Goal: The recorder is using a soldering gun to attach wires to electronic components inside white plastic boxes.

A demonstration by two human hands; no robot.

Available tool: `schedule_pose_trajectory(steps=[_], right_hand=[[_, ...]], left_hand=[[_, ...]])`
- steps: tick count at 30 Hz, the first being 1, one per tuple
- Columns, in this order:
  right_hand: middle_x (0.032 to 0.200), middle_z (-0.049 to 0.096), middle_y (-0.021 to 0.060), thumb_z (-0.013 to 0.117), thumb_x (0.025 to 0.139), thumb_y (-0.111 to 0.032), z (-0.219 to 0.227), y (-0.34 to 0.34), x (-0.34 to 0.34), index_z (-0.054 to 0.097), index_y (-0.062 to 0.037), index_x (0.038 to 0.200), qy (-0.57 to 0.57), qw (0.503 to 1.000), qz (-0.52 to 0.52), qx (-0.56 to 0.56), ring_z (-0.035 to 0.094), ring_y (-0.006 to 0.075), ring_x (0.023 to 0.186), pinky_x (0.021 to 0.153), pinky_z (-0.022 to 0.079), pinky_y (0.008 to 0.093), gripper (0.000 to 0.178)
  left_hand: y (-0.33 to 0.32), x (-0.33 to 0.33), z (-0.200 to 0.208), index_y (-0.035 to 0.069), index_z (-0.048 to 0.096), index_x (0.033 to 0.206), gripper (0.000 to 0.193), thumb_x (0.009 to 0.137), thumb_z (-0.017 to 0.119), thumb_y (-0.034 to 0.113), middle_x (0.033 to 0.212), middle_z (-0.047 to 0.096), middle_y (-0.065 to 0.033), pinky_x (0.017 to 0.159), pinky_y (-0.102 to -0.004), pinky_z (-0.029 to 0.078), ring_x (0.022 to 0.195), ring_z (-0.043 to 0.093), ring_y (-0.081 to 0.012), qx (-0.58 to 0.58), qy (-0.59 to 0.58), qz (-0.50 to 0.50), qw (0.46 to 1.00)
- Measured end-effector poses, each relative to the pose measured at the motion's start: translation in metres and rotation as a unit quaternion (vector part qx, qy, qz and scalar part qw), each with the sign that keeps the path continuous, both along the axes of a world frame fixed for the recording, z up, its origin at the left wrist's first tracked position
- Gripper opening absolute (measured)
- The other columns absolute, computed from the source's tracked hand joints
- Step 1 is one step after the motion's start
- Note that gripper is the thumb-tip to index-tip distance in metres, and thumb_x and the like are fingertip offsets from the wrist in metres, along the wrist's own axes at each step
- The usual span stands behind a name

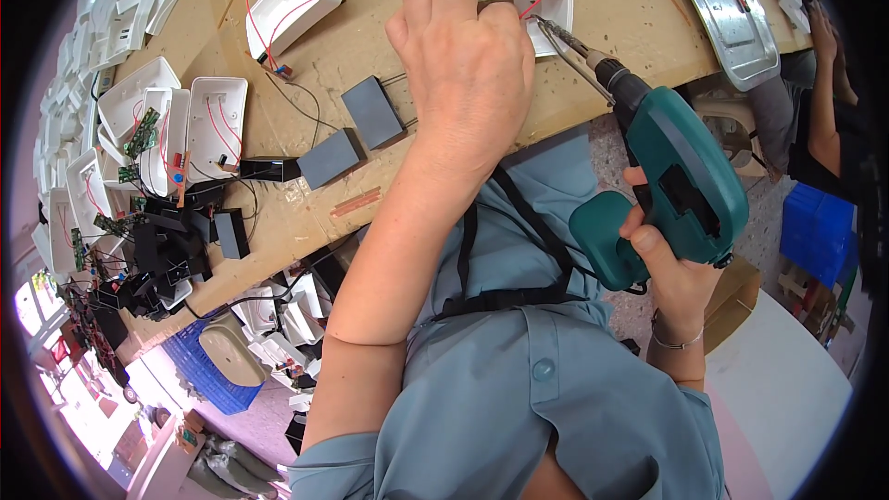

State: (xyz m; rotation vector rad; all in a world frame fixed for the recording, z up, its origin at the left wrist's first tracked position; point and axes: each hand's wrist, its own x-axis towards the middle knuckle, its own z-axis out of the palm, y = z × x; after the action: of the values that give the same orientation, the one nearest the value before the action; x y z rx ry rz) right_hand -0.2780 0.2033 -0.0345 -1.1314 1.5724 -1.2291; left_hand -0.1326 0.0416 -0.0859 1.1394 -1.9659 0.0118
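Note:
My left hand (468, 65) is closed round a small white plastic case (558, 7) at the table's near edge. A red wire (532, 7) shows inside the case. In my right hand (674, 278) is a green pistol-shaped soldering gun (693, 162), gripped by its handle. Its thin metal tip (560, 34) reaches into the case's open side; the exact contact point is too small to tell. Left of my wrist lie two dark grey rectangular blocks (372, 111) with black leads. Another open white case (294, 5) with red wires sits farther left.
Several white cases (218, 120) with wires and green circuit boards (141, 134) crowd the table's left, beside a heap of black parts (167, 250). A long metal tray (732, 18) lies at the far right. Another person's arm (821, 120) shows beyond it. A blue bin (815, 231) stands on the floor.

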Motion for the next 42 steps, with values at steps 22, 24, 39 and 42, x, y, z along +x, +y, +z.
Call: schedule_pose_trajectory(steps=[22,24,39,42], right_hand=[[0.109,0.056,0.0205,0.066,0.076,-0.011,0.002,0.003,0.000,0.043,0.0046,0.121,0.003,1.000,0.007,0.011,0.056,0.0146,0.071,0.065,0.049,0.0270,0.053],[0.109,0.056,0.0212,0.068,0.075,-0.015,0.003,0.005,0.000,0.043,0.0047,0.121,-0.008,1.000,0.002,0.008,0.056,0.0146,0.071,0.064,0.048,0.0262,0.056],[0.132,0.032,0.0311,0.061,0.081,-0.042,-0.019,-0.012,-0.028,0.022,0.0053,0.135,-0.323,0.935,0.062,-0.135,0.055,0.0142,0.081,0.054,0.047,0.0211,0.082],[0.139,0.018,0.0307,0.056,0.084,-0.042,-0.025,-0.036,-0.021,0.021,0.0029,0.136,-0.468,0.869,0.107,-0.117,0.054,0.0199,0.099,0.062,0.050,0.0243,0.077]], left_hand=[[0.000,0.001,0.000,-0.003,0.058,0.062,0.006,0.063,0.061,0.002,0.098,0.054,-0.0129,0.076,-0.0412,0.034,0.093,0.047,-0.0294,-0.004,0.005,0.001,1.000],[0.001,0.002,0.001,0.004,0.067,0.075,0.009,0.070,0.065,0.010,0.100,0.054,-0.0064,0.079,-0.0383,0.035,0.094,0.047,-0.0272,0.023,-0.039,0.023,0.999],[0.016,0.006,0.013,0.004,0.062,0.079,0.011,0.068,0.060,0.007,0.114,0.046,-0.0157,0.084,-0.0490,0.026,0.109,0.040,-0.0323,0.009,-0.057,-0.032,0.998],[0.019,0.007,0.012,0.010,0.064,0.081,0.011,0.070,0.062,0.010,0.117,0.044,-0.0146,0.087,-0.0498,0.025,0.114,0.037,-0.0327,0.021,-0.051,-0.038,0.998]])
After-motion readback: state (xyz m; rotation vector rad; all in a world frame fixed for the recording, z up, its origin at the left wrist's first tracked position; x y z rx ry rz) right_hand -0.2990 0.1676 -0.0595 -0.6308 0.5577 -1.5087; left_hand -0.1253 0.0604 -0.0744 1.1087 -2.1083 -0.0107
